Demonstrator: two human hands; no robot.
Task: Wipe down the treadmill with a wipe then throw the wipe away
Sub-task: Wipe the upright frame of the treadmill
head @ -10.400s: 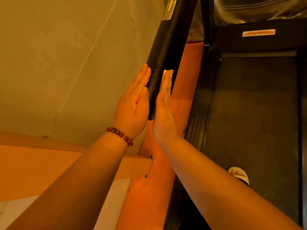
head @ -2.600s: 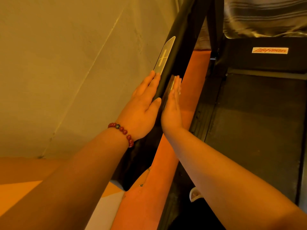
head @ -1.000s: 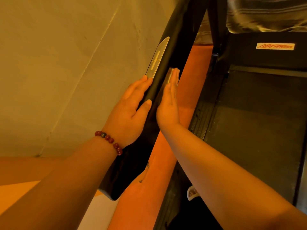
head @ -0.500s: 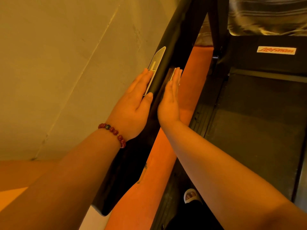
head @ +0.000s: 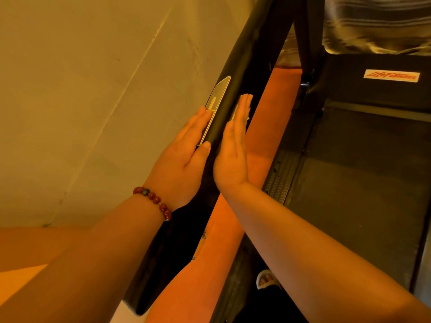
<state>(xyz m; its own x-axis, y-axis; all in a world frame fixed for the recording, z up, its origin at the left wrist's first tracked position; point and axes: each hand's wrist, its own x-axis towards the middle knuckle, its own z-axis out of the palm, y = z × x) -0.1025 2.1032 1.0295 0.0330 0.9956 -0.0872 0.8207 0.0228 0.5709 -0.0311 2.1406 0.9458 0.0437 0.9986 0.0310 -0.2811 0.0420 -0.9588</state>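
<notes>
- The left hand [head: 184, 159] lies flat, fingers straight, against the left side of the treadmill's black rail [head: 242, 66], partly covering a silver plate [head: 219, 92].
- The right hand [head: 233, 155], also flat and uncurled, presses the wipe [head: 247, 117] against the rail's right side.
- A red bead bracelet [head: 154, 199] circles the left wrist.

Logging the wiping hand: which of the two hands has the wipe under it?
The right hand: a white wipe peeks from under it. The left hand, with the bead bracelet, has none.
</notes>
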